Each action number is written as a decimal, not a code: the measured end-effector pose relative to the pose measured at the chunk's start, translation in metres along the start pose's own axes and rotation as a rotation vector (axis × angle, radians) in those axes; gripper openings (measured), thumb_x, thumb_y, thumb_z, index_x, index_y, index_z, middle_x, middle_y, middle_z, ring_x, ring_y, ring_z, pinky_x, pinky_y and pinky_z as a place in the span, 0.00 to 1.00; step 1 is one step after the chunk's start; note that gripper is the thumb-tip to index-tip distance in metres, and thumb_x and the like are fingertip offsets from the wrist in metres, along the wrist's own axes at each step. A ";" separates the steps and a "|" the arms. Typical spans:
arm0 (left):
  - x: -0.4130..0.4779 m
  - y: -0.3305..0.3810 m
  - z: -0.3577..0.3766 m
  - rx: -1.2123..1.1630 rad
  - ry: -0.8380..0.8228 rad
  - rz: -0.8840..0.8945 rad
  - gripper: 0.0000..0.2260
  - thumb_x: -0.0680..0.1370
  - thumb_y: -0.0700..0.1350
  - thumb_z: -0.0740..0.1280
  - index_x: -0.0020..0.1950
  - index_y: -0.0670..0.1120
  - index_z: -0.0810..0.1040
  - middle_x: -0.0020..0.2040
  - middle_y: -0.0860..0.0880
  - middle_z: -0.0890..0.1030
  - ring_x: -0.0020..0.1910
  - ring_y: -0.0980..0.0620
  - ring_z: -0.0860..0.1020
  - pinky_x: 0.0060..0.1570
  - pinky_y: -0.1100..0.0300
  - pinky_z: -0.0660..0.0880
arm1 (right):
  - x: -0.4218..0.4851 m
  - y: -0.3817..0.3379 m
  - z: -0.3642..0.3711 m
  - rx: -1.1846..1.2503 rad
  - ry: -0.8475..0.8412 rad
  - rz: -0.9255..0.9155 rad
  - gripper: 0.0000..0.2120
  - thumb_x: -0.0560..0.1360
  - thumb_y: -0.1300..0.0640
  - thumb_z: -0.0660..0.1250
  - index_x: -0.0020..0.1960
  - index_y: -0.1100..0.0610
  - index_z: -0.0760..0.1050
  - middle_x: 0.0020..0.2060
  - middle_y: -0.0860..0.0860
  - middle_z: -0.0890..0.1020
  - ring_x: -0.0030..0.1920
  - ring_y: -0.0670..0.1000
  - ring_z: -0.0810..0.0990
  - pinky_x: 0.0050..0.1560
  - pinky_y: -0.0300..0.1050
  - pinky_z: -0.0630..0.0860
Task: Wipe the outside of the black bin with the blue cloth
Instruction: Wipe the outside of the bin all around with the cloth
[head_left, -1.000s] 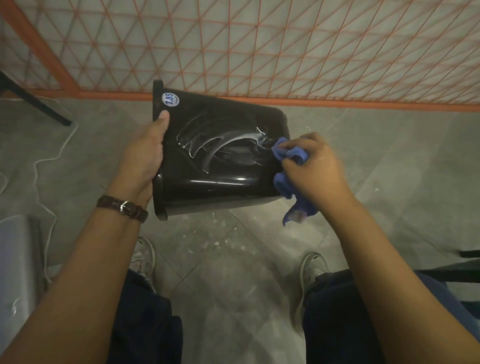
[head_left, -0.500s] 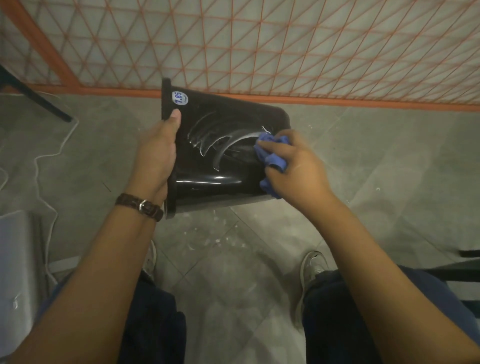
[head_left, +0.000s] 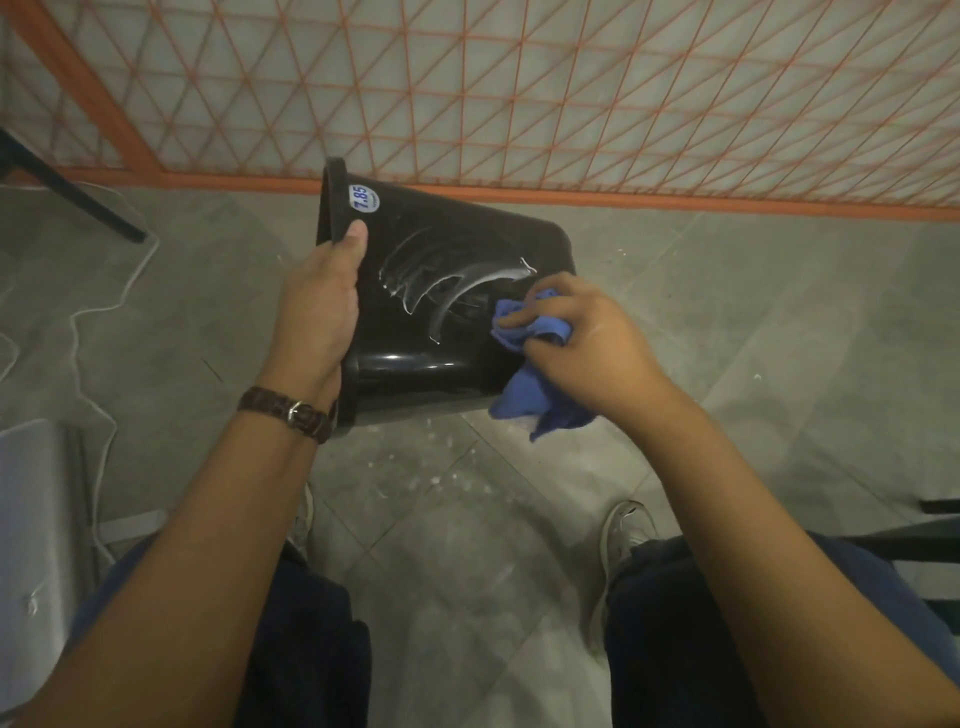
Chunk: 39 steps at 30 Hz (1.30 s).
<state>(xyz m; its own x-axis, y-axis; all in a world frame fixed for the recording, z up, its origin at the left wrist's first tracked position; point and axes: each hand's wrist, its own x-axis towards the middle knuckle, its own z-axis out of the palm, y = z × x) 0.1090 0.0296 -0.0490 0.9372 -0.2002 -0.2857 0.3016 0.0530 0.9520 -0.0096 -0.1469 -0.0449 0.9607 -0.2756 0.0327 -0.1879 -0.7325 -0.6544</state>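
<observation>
The black bin (head_left: 441, 249) is held on its side above the floor, rim to the left, base to the right, with a white price sticker near the rim and wet streaks across its side. My left hand (head_left: 319, 312) grips the rim, thumb lying on the outer wall. My right hand (head_left: 582, 338) holds the bunched blue cloth (head_left: 530, 364) against the bin's side near the base; a loose corner of the cloth hangs below the hand.
An orange mesh fence (head_left: 519, 93) stands right behind the bin. A black chair leg (head_left: 67, 192) and a white cable (head_left: 93, 322) lie at left, a grey box (head_left: 31, 509) at lower left. My shoes and knees are below, over speckled grey floor tiles.
My right hand slid the cloth leftward on the bin's side, then back down toward the base. The bin shifted slightly in view.
</observation>
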 end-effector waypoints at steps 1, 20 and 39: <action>-0.001 0.000 0.000 -0.003 -0.003 0.000 0.13 0.75 0.56 0.64 0.48 0.50 0.83 0.51 0.46 0.85 0.51 0.47 0.83 0.58 0.44 0.77 | 0.001 0.002 -0.004 -0.006 0.028 0.045 0.12 0.71 0.61 0.66 0.51 0.49 0.81 0.51 0.45 0.74 0.48 0.47 0.76 0.47 0.39 0.71; -0.012 -0.005 0.010 0.057 0.003 -0.025 0.13 0.72 0.61 0.65 0.43 0.54 0.83 0.52 0.44 0.84 0.52 0.45 0.82 0.57 0.43 0.77 | 0.001 0.005 0.009 -0.024 0.072 -0.043 0.17 0.72 0.64 0.66 0.60 0.55 0.78 0.61 0.50 0.72 0.55 0.43 0.69 0.51 0.23 0.63; -0.018 -0.003 0.013 0.028 -0.083 -0.022 0.17 0.72 0.60 0.64 0.51 0.52 0.82 0.54 0.45 0.84 0.54 0.45 0.82 0.59 0.43 0.77 | 0.005 0.007 -0.007 0.161 0.120 0.042 0.10 0.68 0.61 0.68 0.39 0.47 0.81 0.43 0.40 0.76 0.46 0.43 0.78 0.50 0.40 0.76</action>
<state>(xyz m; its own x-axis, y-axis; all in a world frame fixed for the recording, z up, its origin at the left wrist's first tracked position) 0.0896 0.0205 -0.0451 0.9124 -0.2811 -0.2976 0.3157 0.0205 0.9486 -0.0076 -0.1579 -0.0438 0.9199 -0.3826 0.0864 -0.1827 -0.6129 -0.7687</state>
